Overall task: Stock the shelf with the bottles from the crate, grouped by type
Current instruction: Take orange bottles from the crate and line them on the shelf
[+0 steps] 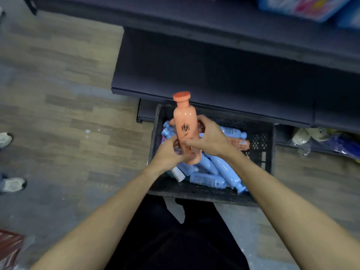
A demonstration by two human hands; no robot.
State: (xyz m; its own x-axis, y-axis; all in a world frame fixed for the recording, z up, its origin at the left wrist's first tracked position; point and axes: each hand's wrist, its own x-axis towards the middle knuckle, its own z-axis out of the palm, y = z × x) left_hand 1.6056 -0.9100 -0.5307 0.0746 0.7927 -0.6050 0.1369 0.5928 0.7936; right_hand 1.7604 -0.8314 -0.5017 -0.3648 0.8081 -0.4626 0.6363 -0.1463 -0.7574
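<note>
Far left, on the wood-patterned floor: two pale shoes at the frame edge, one above the other, and a reddish patterned corner lower down.

Left hand raised over the near-left part of the crate, fingers curled round the lower left side of the orange bottle, gripping it near the base.

Orange bottle held upright between both hands, above the crate, flat round cap at the top and dark lettering on the front; base hidden partly behind the knuckles.

Right hand just beside, thumb and fingers wrapped round the bottle's right side at mid-height, also gripping; fingertips of both hands nearly meeting across the lower front of the bottle.

Below the hands, inside the dark lattice-walled crate: a jumble of light blue bottles lying on their sides, a white-capped one at the near left, and another orange bottle lying flat toward the right wall.

Beyond the crate, the dark shelf, its lowest ledge bare directly behind the held bottle.

Upper right, on a higher level of the shelf: blue and pink packages. Lower right, under the shelf edge: a pale plush toy in clear wrap, beside something dark blue.

Bottom centre: dark trousers between the two bare forearms.
</note>
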